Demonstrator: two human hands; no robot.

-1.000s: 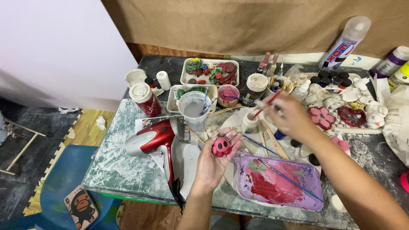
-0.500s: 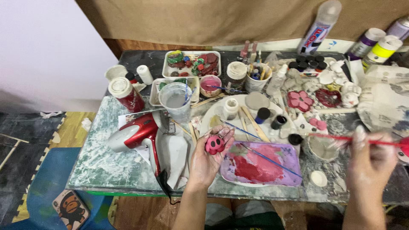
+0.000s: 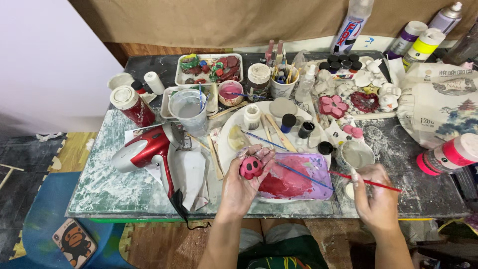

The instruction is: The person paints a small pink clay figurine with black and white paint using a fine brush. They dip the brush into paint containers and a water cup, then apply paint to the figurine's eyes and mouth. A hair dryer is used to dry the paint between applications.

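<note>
Nearest the camera, the left hand (image 3: 242,184) lies palm up at the counter's (image 3: 99,184) front edge, its fingers cupped around a small pink figurine (image 3: 251,167) with dark spots; it has held that piece in much the same place over the last second. The right hand (image 3: 377,197) has moved far: a second ago it reached back among the pots, half a second ago it was swinging out to the right, and now it sits low beside a small grey-filled cup (image 3: 357,154), pinching a thin red-handled brush (image 3: 366,182) whose tip points left toward the purple palette tray (image 3: 318,167). By the look of it, the brush has been brought back for painting the figurine. A blue-handled brush (image 3: 298,173) rests across that tray's red paint. Left of the hands lies a red hair dryer (image 3: 144,152). Farther back stand a clear water cup (image 3: 188,110), a white tray of painted pieces (image 3: 209,68) and a mug of brushes (image 3: 283,82).
</note>
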